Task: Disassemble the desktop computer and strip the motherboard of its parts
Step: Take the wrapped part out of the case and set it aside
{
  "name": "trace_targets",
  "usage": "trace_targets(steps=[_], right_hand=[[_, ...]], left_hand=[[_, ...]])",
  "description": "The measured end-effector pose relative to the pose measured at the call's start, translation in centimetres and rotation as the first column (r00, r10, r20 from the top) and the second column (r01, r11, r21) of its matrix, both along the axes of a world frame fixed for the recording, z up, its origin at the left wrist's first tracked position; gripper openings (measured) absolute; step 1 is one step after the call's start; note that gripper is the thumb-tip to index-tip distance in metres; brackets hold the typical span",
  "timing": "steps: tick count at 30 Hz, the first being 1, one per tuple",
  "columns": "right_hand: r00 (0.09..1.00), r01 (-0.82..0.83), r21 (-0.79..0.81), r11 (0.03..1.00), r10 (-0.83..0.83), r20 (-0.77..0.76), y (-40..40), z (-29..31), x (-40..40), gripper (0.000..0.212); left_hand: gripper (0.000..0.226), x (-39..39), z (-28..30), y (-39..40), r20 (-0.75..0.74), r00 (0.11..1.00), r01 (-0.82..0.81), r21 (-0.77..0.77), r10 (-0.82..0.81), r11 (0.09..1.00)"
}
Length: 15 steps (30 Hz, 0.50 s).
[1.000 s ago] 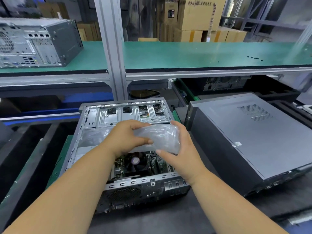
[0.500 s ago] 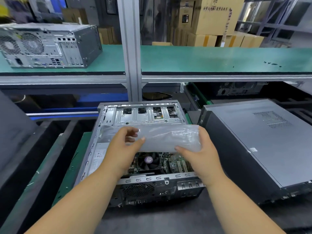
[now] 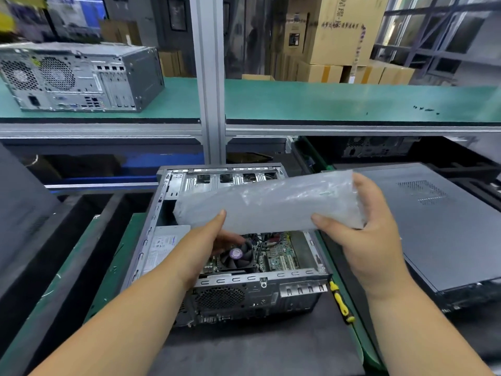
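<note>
The workstation is a two-level bench: a green upper shelf [image 3: 325, 101] on grey aluminium framing, split by a vertical post [image 3: 210, 77], with stacked cardboard boxes [image 3: 339, 36] behind it. At far left on the shelf lies a closed computer tower [image 3: 78, 77], rear panel toward the camera.

On the lower level, a dark panel [image 3: 19, 210] stands at the left edge. At centre, the open desktop case [image 3: 225, 267] lies on its side on a dark mat [image 3: 257, 348]. Inside it, the motherboard [image 3: 279, 257] and the CPU fan [image 3: 237, 256] are visible.

The left hand [image 3: 208, 240] pinches the lower left edge of a translucent plastic bag [image 3: 268, 203], thumb on top and fingers underneath. The bag is held level above the case and hides its middle section. The right hand [image 3: 366, 234] grips the bag's right end, thumb in front and fingers wrapped behind.

A yellow-handled screwdriver [image 3: 341, 301] lies just beside the case's right wall. Farther right lies a closed grey computer case [image 3: 433, 226].
</note>
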State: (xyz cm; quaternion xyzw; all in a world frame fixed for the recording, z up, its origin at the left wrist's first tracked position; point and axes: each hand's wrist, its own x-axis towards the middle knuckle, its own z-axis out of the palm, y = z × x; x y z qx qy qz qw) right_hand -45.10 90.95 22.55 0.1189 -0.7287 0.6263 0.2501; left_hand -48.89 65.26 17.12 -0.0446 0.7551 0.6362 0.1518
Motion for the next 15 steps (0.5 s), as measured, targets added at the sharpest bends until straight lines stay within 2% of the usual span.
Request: trace_targets(steps=[3, 6, 11, 15], right_hand=[[0.998, -0.011, -0.101, 0.995, 0.005, -0.068, 1.2, 0.9, 0.8, 0.064], [0.994, 0.004, -0.229, 0.974, -0.029, -0.106, 1.6, 1.6, 1.4, 0.062], [0.996, -0.049, -0.307, 0.950, 0.022, -0.090, -2.8, 1.3, 2.2, 0.047], [0.995, -0.101, -0.265, 0.959, 0.098, -0.022, -8.5, -0.7, 2.6, 0.063]], left_hand=[[0.067, 0.8, 0.9, 0.6, -0.163, 0.985, 0.056, 0.041, -0.049, 0.998], [0.055, 1.3, 2.2, 1.0, -0.317, 0.948, 0.040, 0.100, -0.006, 0.994], [0.052, 2.5, 4.2, -0.3, -0.336, 0.939, 0.055, 0.344, 0.068, 0.937], [0.067, 3.7, 5.0, -3.6, -0.228, 0.967, 0.030, 0.537, 0.111, 0.843]])
